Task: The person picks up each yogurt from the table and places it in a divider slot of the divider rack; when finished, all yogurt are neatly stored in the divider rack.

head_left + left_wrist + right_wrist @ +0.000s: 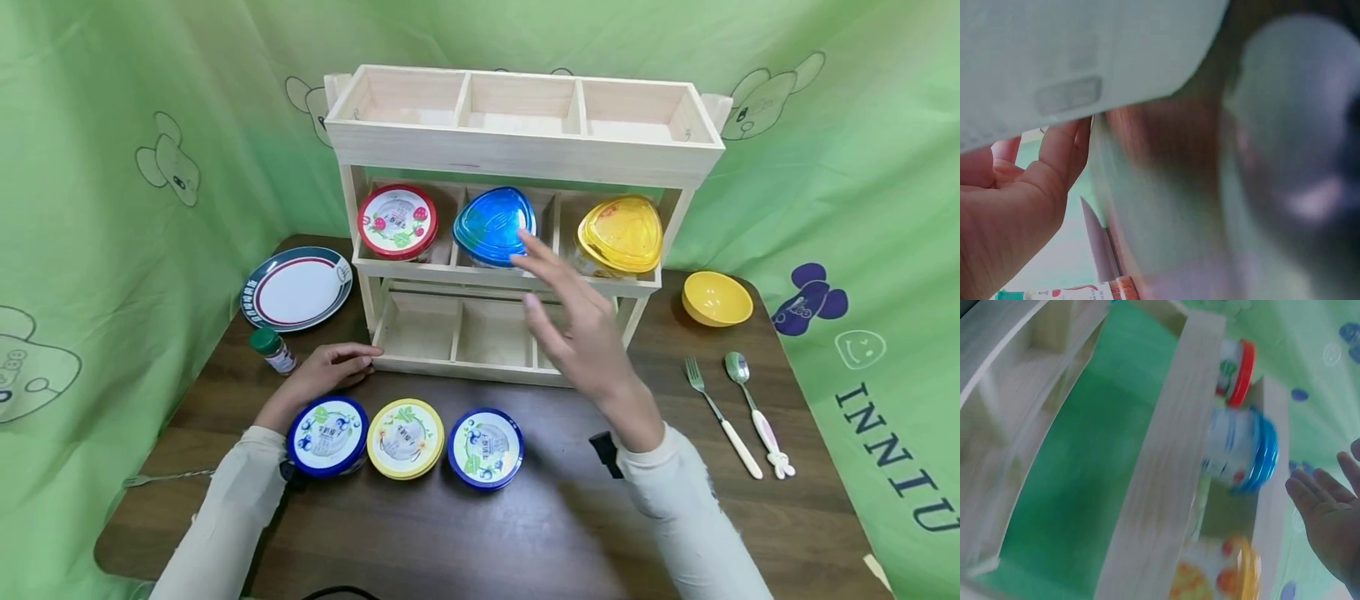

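My right hand (577,333) is raised with its fingers spread in front of a wooden three-tier shelf (525,150), holding nothing. In the head view its fingertips overlap the jar with the blue lid (493,225) in the middle tier. Left of that jar stands one with a red strawberry lid (397,221), and right of it one with a yellow lid (621,235). My left hand (333,371) has its fingertips at the lower left corner of the shelf. Near its wrist are two blue-lidded jars (327,435) (486,448) and a cream-yellow-lidded jar (405,438) between them.
A plate (300,287) and a small green-capped bottle (273,350) stand at the left. To the right are a yellow bowl (717,298), a fork (723,421) and a spoon (761,417). Another fork (161,478) lies by my left sleeve. Green cloth (187,275) surrounds the table.
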